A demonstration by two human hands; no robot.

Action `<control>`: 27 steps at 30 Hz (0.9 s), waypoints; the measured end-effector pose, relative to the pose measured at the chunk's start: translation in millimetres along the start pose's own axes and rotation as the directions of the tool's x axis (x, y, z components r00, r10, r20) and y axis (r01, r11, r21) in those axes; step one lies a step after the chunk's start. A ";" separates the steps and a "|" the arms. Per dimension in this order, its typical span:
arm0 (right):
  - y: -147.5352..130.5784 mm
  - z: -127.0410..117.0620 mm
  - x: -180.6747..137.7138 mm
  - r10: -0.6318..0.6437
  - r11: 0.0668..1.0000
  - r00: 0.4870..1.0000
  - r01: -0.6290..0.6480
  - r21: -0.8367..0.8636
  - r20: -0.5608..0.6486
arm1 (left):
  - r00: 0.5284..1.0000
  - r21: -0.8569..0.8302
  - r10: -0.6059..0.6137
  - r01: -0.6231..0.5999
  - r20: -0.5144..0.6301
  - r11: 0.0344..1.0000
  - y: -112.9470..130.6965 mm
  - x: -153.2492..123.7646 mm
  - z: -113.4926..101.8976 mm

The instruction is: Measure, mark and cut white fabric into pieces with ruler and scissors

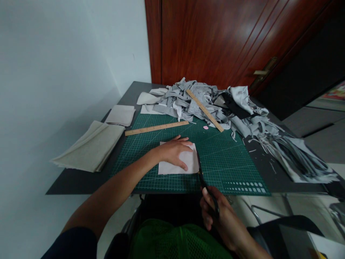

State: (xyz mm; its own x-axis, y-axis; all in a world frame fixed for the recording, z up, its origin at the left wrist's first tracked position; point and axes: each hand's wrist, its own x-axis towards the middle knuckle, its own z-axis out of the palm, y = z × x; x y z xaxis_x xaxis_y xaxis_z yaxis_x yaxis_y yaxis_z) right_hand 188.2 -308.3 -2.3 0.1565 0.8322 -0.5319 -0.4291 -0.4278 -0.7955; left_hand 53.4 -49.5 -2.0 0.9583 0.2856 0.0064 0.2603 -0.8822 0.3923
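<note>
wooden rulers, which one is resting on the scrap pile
The ruler on the right, slanting over the grey fabric scraps; the other ruler lies flat on the green cutting mat.

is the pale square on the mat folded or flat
Flat: the pale square lies smooth on the green mat under the left hand.

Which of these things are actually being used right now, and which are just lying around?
In use: left hand flat on the pale fabric piece; right hand holding black scissors at its right edge; green cutting mat beneath.
Lying about: ruler on the mat, ruler on the scraps, grey scrap pile, large pale stack, small pale stack, small pink bit.
</note>
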 end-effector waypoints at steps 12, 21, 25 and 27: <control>2.1 1.1 -2.9 -0.048 0.997 0.999 0.049 -0.057 0.017 | 1.000 0.013 0.009 -0.009 0.005 1.000 -0.4 0.5 0.3; 6.2 -0.3 -0.1 -0.061 0.997 0.998 0.062 -0.042 0.015 | 1.000 0.020 0.002 -0.002 0.011 1.000 1.8 0.8 -0.5; 8.5 -0.7 0.2 -0.074 0.996 0.997 0.075 -0.050 0.025 | 1.000 0.027 0.003 -0.003 0.016 1.000 1.4 0.7 -0.1; 8.1 -0.4 0.0 -0.073 0.996 0.997 0.075 -0.052 0.025 | 1.000 0.025 0.009 -0.009 0.008 1.000 0.3 0.7 0.6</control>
State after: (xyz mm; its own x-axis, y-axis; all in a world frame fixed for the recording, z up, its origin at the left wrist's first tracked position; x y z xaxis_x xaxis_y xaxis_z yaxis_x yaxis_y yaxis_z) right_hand 185.1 -311.8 -8.8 0.1655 0.8699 -0.4647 -0.3693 -0.3822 -0.8470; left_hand 54.2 -49.8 -2.4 0.9614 0.2751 0.0023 0.2548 -0.8937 0.3693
